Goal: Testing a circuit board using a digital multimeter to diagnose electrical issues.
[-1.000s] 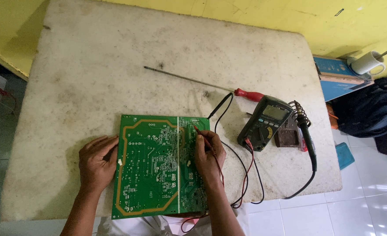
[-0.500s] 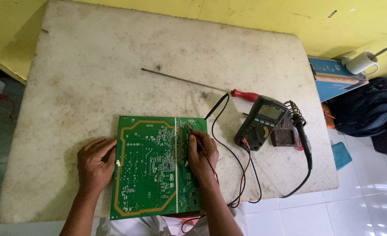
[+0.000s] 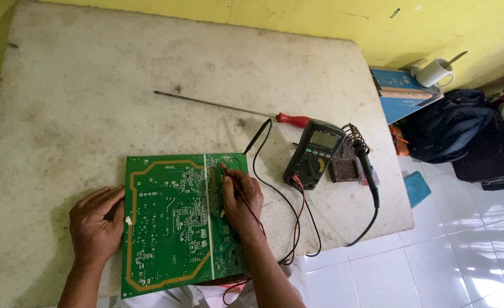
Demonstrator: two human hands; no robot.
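A green circuit board (image 3: pixel 172 222) lies solder side up at the near edge of a worn white table (image 3: pixel 149 74). My left hand (image 3: pixel 97 223) rests flat against the board's left edge. My right hand (image 3: pixel 241 198) grips a red test probe (image 3: pixel 229 174), its tip touching the board's upper right part. A red lead runs from it to a dark multimeter (image 3: pixel 314 154) on the right. The black probe (image 3: pixel 257 137) lies loose on the table beyond the board's top right corner.
A long screwdriver with a red handle (image 3: pixel 235 108) lies behind the board. A soldering iron in its coil stand (image 3: pixel 360 154) sits right of the meter. Off the table to the right are a blue box with a white mug (image 3: pixel 434 71) and a dark bag (image 3: pixel 451 131).
My right hand has shifted slightly up the board with the red probe. The view has drifted a little; my left hand stays at the board's left edge.
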